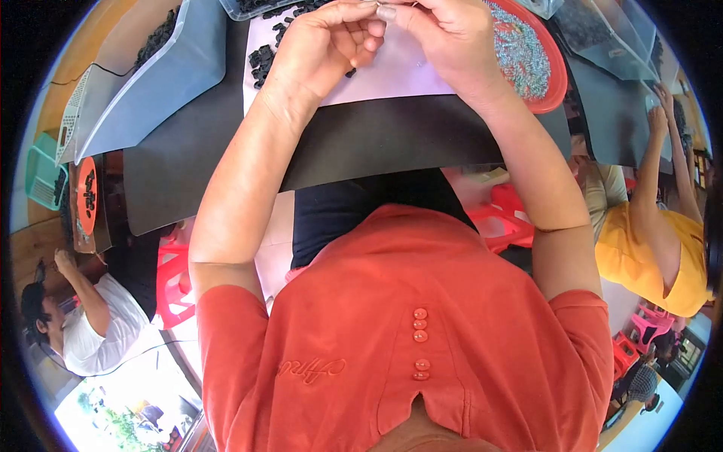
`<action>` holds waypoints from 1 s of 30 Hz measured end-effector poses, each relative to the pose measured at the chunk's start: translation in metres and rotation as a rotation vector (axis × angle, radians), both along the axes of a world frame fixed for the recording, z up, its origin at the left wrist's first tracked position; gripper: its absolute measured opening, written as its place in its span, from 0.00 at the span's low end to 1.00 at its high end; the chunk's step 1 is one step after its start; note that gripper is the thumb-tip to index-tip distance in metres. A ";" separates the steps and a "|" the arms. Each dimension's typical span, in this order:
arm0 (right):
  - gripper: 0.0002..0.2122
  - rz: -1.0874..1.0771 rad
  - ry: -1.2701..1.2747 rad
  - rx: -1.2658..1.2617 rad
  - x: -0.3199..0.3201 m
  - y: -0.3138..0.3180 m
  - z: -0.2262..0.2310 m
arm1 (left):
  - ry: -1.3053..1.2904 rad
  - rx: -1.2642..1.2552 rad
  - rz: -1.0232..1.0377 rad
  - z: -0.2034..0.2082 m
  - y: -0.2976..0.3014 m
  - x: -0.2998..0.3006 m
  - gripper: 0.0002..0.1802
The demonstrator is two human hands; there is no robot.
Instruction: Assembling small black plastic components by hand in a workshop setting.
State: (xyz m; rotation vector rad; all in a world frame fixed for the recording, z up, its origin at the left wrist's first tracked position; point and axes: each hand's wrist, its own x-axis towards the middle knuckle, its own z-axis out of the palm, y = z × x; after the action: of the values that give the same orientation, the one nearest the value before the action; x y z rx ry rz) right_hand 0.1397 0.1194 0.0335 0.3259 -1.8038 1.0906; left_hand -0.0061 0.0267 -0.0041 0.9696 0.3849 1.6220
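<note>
My left hand (320, 49) and my right hand (456, 45) meet at the top edge of the picture, above a pale sheet (407, 84). Thumb and index finger of each are pinched together, tip to tip with the other hand. Whatever sits between the fingertips is too small to make out, and part of it is cut off by the picture's edge. Small black parts (261, 66) lie loose on the sheet beside my left wrist. Close to my right wrist stands a round red tray (558, 79) with many small silvery-blue metal pieces (523, 56).
A translucent bluish bin (169, 94) with black parts stands on the dark tabletop (354, 139) at left. Another clear bin (617, 45) is at right. A person in white (105, 324) works at far left, one in yellow (651, 248) at right. Red stools (175, 282) stand below.
</note>
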 end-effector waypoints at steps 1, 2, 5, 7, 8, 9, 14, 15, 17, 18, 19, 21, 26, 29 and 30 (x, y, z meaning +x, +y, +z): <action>0.02 -0.167 -0.091 0.106 0.005 -0.004 0.009 | 0.008 -0.204 0.124 0.010 -0.006 0.005 0.08; 0.02 -0.334 -0.182 0.213 0.007 -0.007 0.013 | 0.016 -0.409 0.248 0.015 -0.011 0.008 0.08; 0.02 -0.346 -0.158 0.153 0.006 0.002 0.009 | 0.019 -0.224 0.116 0.023 -0.009 0.010 0.09; 0.01 -0.352 -0.193 0.029 0.005 0.007 0.004 | 0.104 -0.049 0.107 0.034 -0.010 0.013 0.08; 0.01 -0.368 -0.233 -0.096 0.006 0.011 0.001 | 0.114 0.355 -0.085 0.043 -0.003 0.019 0.08; 0.02 -0.334 -0.221 -0.239 0.005 0.014 0.000 | 0.238 0.237 -0.074 0.054 -0.022 0.020 0.09; 0.03 -0.261 -0.168 -0.307 0.015 0.026 -0.002 | 0.233 0.449 -0.644 0.097 -0.044 0.046 0.14; 0.03 -0.309 -0.190 -0.335 0.019 0.031 -0.005 | 0.218 0.452 -0.667 0.097 -0.058 -0.010 0.14; 0.03 -0.297 -0.212 -0.370 0.012 0.023 -0.003 | 0.210 0.437 -0.642 0.112 -0.113 0.002 0.13; 0.03 -0.320 -0.259 -0.390 0.013 0.018 0.001 | 0.197 0.437 -0.643 0.112 -0.115 -0.001 0.13; 0.03 -0.337 -0.305 -0.408 0.013 0.013 0.004 | 0.189 0.437 -0.639 0.112 -0.114 0.014 0.12; 0.03 -0.319 -0.261 -0.398 0.013 0.018 -0.002 | 0.157 0.450 -0.658 0.110 -0.113 0.025 0.12; 0.02 -0.211 -0.237 -0.494 0.013 0.020 -0.002 | 0.104 0.480 -0.693 0.114 -0.104 0.083 0.10; 0.02 -0.204 -0.370 -0.577 0.017 0.014 0.000 | 0.070 0.491 -0.712 0.113 -0.103 0.098 0.09; 0.02 -0.233 -0.312 -0.500 0.015 0.018 -0.006 | 0.056 0.493 -0.717 0.113 -0.104 0.101 0.09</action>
State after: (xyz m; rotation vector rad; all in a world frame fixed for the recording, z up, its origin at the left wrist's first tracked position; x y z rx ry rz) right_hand 0.1543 0.1376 0.0277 -0.3626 -1.7040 1.4290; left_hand 0.0951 -0.0773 0.1087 1.3299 -0.3278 1.0356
